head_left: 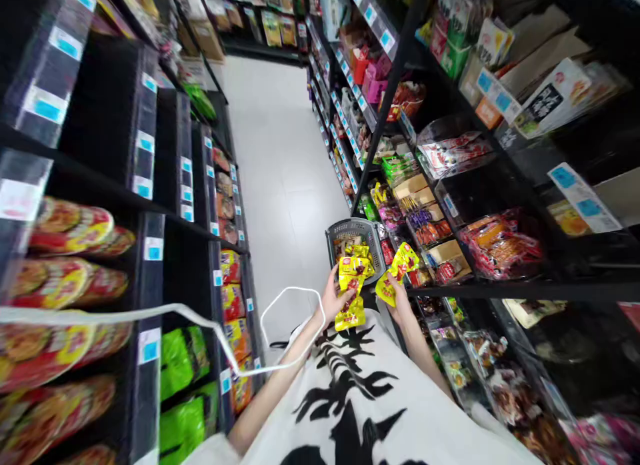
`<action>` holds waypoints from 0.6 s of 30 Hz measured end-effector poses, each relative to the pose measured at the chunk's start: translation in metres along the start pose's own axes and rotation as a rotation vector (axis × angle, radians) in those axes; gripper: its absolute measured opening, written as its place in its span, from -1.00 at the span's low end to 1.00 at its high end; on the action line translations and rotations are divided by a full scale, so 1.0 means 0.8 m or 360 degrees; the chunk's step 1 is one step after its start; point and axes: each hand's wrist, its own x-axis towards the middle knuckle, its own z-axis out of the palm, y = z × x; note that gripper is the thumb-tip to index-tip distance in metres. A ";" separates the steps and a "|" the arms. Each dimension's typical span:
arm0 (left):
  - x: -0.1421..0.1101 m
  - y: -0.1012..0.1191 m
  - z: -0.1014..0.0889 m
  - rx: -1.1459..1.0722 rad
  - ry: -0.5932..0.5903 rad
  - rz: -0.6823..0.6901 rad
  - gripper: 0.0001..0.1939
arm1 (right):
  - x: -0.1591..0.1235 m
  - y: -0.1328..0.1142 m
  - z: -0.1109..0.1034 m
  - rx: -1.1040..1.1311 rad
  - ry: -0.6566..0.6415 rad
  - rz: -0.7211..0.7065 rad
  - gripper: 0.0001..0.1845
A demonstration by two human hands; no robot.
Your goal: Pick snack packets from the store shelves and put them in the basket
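My left hand [332, 297] is closed on yellow snack packets [351, 285], its thumb lying across their front. In my right hand [399, 300] is another yellow snack packet [398, 274] with red print, held tilted up to the right. Just beyond both hands is a grey plastic basket [373, 233] with more yellow packets and some brownish items inside. The held packets cover part of the basket's near side. Fingers behind the packets are hidden.
Right of me, shelf bins [425, 215] hold small wrapped snacks, with red packs [503, 245] on the shelf. Along the left shelf stand red-and-yellow packages [70, 278] and green bags [183, 362]. A white cable-like loop [295, 290] crosses the view. A pale floor aisle [280, 145] runs ahead.
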 end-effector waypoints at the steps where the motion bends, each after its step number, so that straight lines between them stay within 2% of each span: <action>1: 0.000 0.001 0.000 -0.0018 0.0020 -0.0010 0.07 | -0.001 0.001 0.001 -0.0063 -0.0060 -0.0041 -0.57; 4: -0.001 0.004 0.000 -0.0047 0.0077 -0.0011 -0.06 | -0.004 0.003 0.005 -0.0267 -0.0235 -0.0149 -0.58; 8: -0.002 0.013 -0.001 -0.0030 0.0138 0.0050 -0.33 | -0.010 0.003 0.010 -0.0555 -0.0449 -0.0258 -0.53; 10: -0.002 0.016 -0.002 -0.0027 0.0154 0.0067 -0.37 | -0.011 0.002 0.011 -0.0646 -0.0520 -0.0301 -0.48; 12: -0.002 0.015 -0.002 -0.0040 0.0190 0.0062 -0.30 | -0.011 0.002 0.011 -0.0724 -0.0572 -0.0332 -0.46; 16: -0.002 0.010 -0.003 -0.0092 0.0252 0.0027 -0.02 | -0.008 0.003 0.008 -0.0945 -0.0607 -0.0393 -0.58; 18: -0.002 0.011 -0.004 -0.0103 0.0261 0.0062 0.04 | -0.008 0.005 0.008 -0.0987 -0.0617 -0.0417 -0.59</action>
